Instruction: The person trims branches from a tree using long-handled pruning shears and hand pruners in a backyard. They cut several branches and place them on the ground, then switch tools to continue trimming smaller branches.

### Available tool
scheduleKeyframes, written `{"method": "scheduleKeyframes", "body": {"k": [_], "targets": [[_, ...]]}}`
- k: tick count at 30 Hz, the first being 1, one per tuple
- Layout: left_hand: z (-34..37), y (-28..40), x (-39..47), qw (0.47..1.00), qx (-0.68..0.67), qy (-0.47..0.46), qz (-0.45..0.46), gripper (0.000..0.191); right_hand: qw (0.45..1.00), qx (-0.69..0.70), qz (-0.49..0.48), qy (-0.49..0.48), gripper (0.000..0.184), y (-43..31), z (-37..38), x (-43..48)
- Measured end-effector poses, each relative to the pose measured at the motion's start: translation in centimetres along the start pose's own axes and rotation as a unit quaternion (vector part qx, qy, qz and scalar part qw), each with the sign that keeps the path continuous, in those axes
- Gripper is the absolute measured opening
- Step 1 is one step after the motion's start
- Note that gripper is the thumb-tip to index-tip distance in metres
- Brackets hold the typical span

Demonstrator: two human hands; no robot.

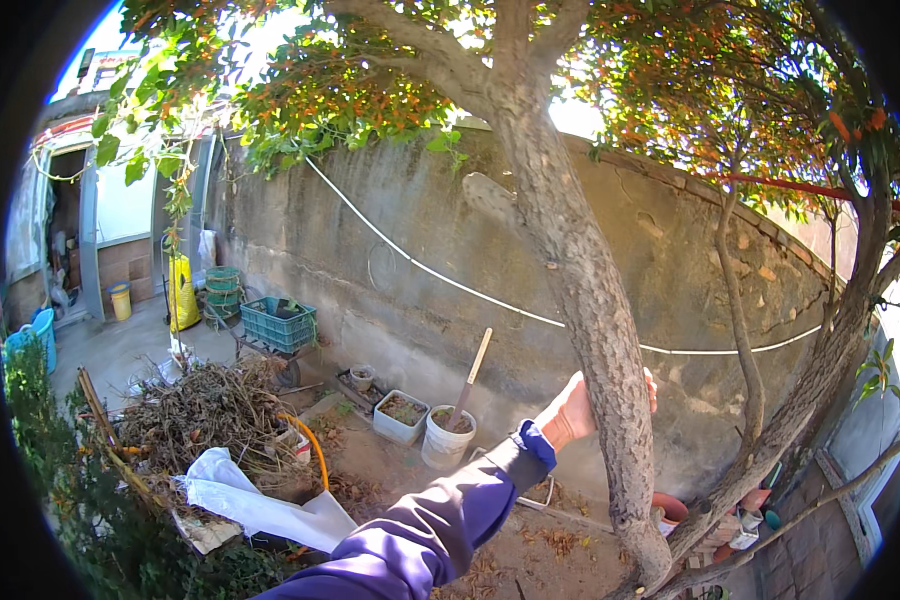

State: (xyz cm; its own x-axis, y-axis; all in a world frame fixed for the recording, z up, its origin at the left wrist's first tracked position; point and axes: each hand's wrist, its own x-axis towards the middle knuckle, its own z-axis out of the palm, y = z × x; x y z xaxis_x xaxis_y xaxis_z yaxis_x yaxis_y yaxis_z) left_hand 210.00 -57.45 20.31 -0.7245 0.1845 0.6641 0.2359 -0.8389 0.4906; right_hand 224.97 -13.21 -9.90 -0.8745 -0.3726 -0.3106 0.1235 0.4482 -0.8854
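A sleeved arm in dark blue reaches up from the bottom edge, and my left hand [572, 409] grips the rough-barked tree trunk [589, 270]. The palm rests on the trunk's left side. Fingers wrap behind it, and their tips show at its right edge. The trunk leans and forks into thick branches overhead, with a sawn-off limb stub [489, 196] on its left side. My right hand is out of view.
A second leaning trunk [802, 390] crosses on the right. Behind stands a weathered wall [420, 225] with a white pipe [450, 281]. Below are a white bucket [444, 448] holding a wooden-handled tool, a planter box [401, 420], a dry brush heap [202, 420] and a green crate [277, 326].
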Motion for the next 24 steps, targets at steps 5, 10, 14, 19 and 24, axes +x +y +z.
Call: {"method": "scheduleKeyframes", "body": {"k": [5, 10, 14, 19, 24], "targets": [[0.8, 0.6, -0.8, 1.000, -0.008, -0.002, -0.007, 0.045, 1.000, -0.012, 0.006, -0.012, 0.037, 1.0, 1.8, -1.5], [0.9, -1.0, -0.6, 1.000, 0.009, 0.019, -0.016, 0.044, 0.999, 0.001, 0.044, 0.005, 0.042, 3.1, 3.6, -3.7], [0.5, 0.0, -1.0, 1.000, 0.016, 0.012, 0.008, 0.044, 0.998, -0.009, 0.064, 0.011, 0.046, 3.8, 3.1, -3.8], [0.3, -0.3, -0.7, 1.000, -0.019, 0.017, -0.001, 0.045, 0.995, 0.000, 0.093, 0.021, 0.052, 5.9, 4.4, -4.9], [0.1, 1.0, -2.1, 0.977, 0.127, 0.169, 0.031, 0.045, 0.996, -0.010, 0.079, 0.043, 0.043, 6.8, 7.3, -2.5]]}}
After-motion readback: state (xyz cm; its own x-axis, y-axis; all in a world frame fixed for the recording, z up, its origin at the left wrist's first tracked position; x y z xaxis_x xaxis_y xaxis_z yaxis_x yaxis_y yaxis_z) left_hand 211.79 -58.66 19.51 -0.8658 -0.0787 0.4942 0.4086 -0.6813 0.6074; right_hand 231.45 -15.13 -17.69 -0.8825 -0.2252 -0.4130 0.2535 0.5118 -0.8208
